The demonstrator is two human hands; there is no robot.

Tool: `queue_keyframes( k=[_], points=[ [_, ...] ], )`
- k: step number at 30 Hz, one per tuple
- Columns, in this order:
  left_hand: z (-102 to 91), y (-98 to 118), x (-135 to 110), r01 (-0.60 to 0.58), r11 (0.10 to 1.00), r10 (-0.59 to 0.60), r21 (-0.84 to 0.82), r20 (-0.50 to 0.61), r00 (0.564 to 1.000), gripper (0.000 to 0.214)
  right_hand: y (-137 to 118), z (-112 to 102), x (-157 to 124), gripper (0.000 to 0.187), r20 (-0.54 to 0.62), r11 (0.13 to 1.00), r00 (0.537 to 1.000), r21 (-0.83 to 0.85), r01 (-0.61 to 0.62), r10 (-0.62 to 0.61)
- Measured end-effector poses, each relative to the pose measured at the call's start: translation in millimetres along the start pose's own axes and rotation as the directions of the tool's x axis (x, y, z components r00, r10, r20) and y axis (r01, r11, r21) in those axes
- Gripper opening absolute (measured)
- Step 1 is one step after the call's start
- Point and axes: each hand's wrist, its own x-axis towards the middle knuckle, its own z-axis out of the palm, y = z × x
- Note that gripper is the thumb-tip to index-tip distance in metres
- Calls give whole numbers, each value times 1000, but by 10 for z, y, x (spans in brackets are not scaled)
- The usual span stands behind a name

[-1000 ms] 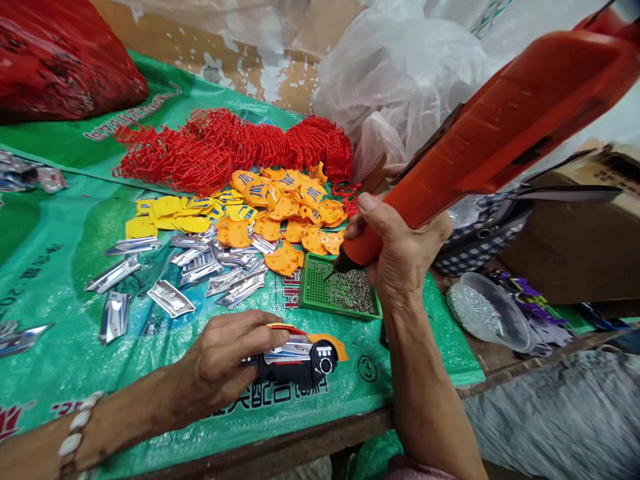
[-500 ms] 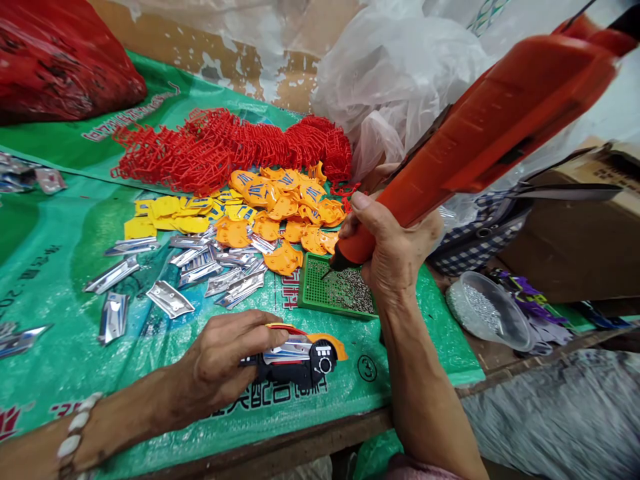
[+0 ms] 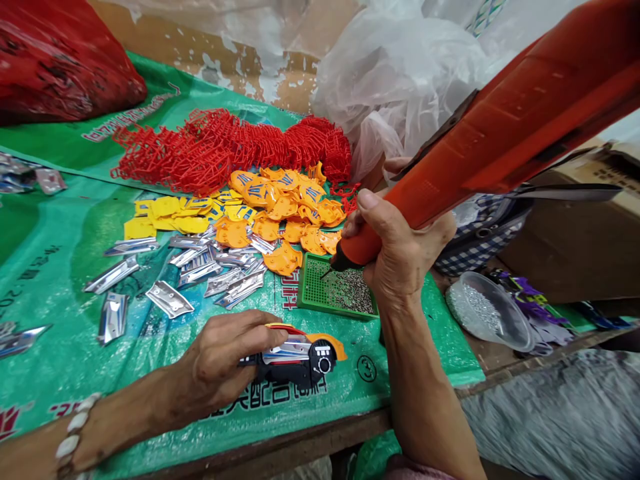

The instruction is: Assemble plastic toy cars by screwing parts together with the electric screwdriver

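My left hand (image 3: 223,363) is closed round a small toy car (image 3: 295,359) with a black body, silver panel and orange shell, pressing it onto the green woven sheet (image 3: 60,280). In my right hand (image 3: 400,250) I grip a long orange electric screwdriver (image 3: 500,127). Its bit tip touches down into a green perforated tray (image 3: 320,283) that holds several small screws.
Beyond the tray lie orange shell pieces (image 3: 280,213), yellow pieces (image 3: 170,217), silver panels (image 3: 200,273) and a heap of red plastic frames (image 3: 225,147). A clear bowl of screws (image 3: 487,317) and a checked bag (image 3: 480,233) sit right. A clear plastic bag (image 3: 400,73) is behind.
The screwdriver's body has tilted slightly and my right hand shifted a little over the green tray. My left hand and the toy car have stayed put.
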Motion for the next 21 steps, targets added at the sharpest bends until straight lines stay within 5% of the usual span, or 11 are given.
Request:
queue_keyframes(
  k=[21],
  points=[
    [7,4,-7,12,999,-12,-39,2,1000,44,69,-43,13,27,19,1000,1000,24,-14,13]
  ],
)
